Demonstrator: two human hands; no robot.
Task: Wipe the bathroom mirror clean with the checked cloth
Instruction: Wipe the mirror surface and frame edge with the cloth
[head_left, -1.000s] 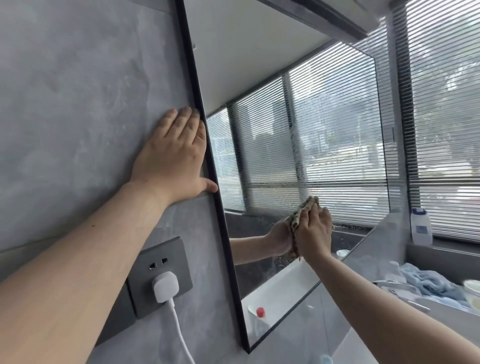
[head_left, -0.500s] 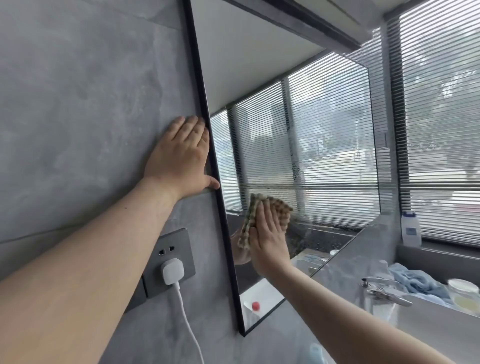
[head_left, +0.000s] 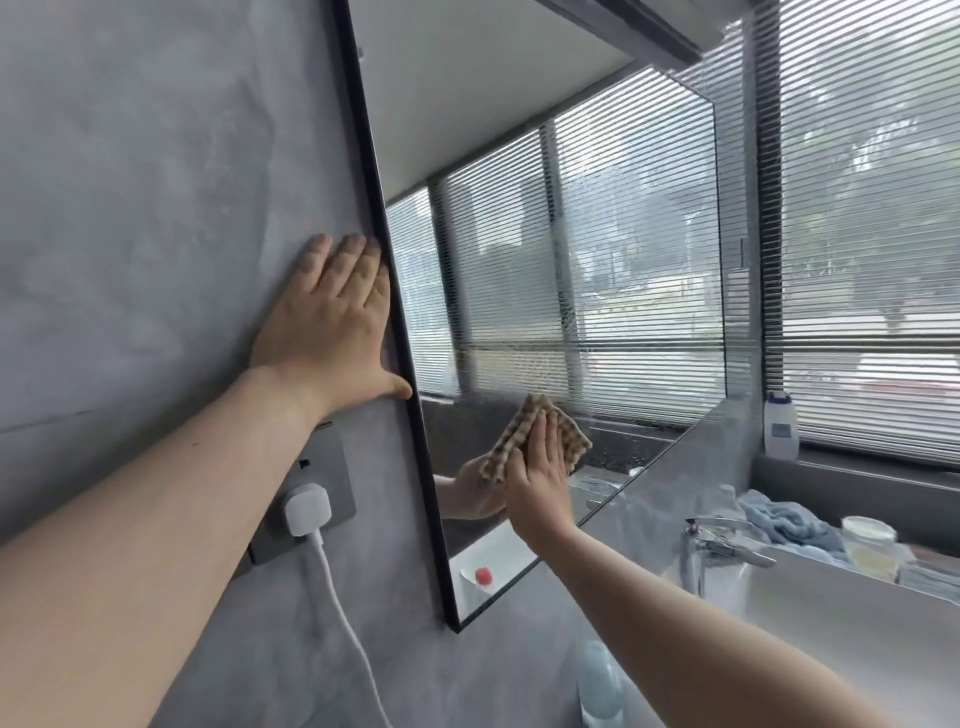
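The black-framed mirror (head_left: 519, 234) hangs on the grey wall and reflects window blinds. My right hand (head_left: 540, 480) lies flat with straight fingers, pressing the brown-and-cream checked cloth (head_left: 563, 434) against the lower part of the glass. The cloth sticks out above and beside my fingers. A reflection of that hand shows just to its left in the mirror. My left hand (head_left: 327, 327) rests flat on the grey wall, fingers straight, with its thumb touching the mirror's black left frame.
A grey socket plate (head_left: 332, 467) with a white plug (head_left: 307, 508) and cable sits below my left hand. To the right are a chrome tap (head_left: 719, 543), a white basin (head_left: 841, 623), a blue towel (head_left: 784, 522), a jar (head_left: 870, 545) and a white bottle (head_left: 780, 432) by the blinds.
My right hand swept the cloth left across the glass, then slid back slightly right and lower. My left hand has stayed on the wall by the frame.
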